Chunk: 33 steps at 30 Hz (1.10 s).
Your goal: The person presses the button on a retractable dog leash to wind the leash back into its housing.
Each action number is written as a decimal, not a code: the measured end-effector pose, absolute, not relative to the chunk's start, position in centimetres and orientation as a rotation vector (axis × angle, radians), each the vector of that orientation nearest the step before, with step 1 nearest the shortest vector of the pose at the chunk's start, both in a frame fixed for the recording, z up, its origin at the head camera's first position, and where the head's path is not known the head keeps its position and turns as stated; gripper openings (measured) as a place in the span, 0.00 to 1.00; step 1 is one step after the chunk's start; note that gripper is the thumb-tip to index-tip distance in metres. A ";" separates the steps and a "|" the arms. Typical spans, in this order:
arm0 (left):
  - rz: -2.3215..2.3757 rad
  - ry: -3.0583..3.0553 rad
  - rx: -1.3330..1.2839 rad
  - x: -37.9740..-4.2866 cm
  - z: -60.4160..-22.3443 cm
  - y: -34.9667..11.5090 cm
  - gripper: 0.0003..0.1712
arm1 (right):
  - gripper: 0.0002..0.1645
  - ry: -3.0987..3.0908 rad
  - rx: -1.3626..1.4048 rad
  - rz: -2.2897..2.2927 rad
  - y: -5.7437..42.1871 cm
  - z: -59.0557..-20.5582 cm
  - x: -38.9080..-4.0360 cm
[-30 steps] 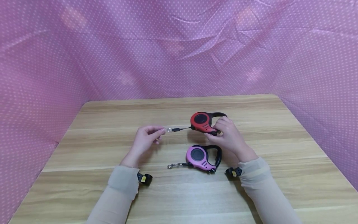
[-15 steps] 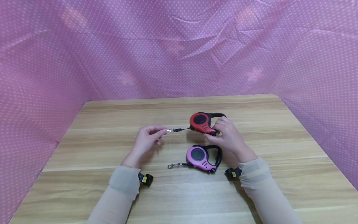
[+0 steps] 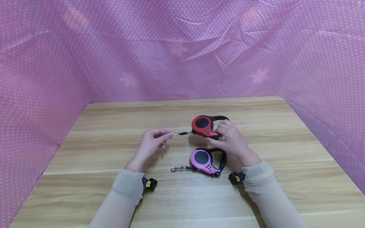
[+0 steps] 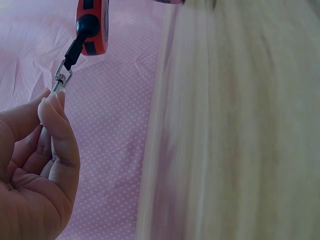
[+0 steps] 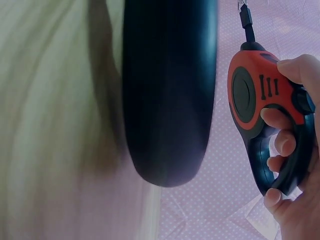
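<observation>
My right hand (image 3: 232, 137) grips the black handle of a red retractable dog leash (image 3: 201, 123), its fingers through the loop in the right wrist view. The thumb lies on the red casing (image 5: 267, 85) near the black button. To the left, my left hand (image 3: 152, 141) pinches the leash's metal snap hook (image 3: 176, 134) between thumb and forefinger. A short stretch of black strap joins hook and casing; in the left wrist view the hook (image 4: 60, 80) points up toward the casing. Nearer to me, a pink retractable leash (image 3: 201, 157) lies on the table with its own snap hook (image 3: 177, 168) pointing left.
The wood-grain table (image 3: 85, 190) reaches back to a pink dotted curtain (image 3: 171, 63), which also hangs at both sides. A black handle end (image 5: 170, 100) of the pink leash looms close in the right wrist view.
Left hand and hook have moved slightly right, while the right hand and red leash have shifted a little left and nearer. The strap between them is shorter. The pink leash stays put.
</observation>
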State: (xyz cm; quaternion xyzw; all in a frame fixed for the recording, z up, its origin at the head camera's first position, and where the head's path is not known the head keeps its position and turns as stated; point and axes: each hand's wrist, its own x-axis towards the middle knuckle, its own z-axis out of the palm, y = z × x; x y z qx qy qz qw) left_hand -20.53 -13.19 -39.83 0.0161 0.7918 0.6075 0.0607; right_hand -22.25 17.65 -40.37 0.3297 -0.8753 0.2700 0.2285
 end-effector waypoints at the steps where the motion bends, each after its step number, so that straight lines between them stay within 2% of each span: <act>1: 1.841 2.394 0.049 -20.5 -39.8 -13.1 0.15 | 0.17 -2.405 0.912 0.743 17.6 -40.4 -22.2; 24: 1.820 2.395 0.070 -20.4 -39.8 -12.4 0.15 | 0.17 -2.400 0.952 0.726 16.8 -40.0 -21.9; 33: 1.799 2.362 0.104 -20.1 -39.6 -12.4 0.19 | 0.18 -2.339 0.990 0.741 16.8 -40.2 -22.0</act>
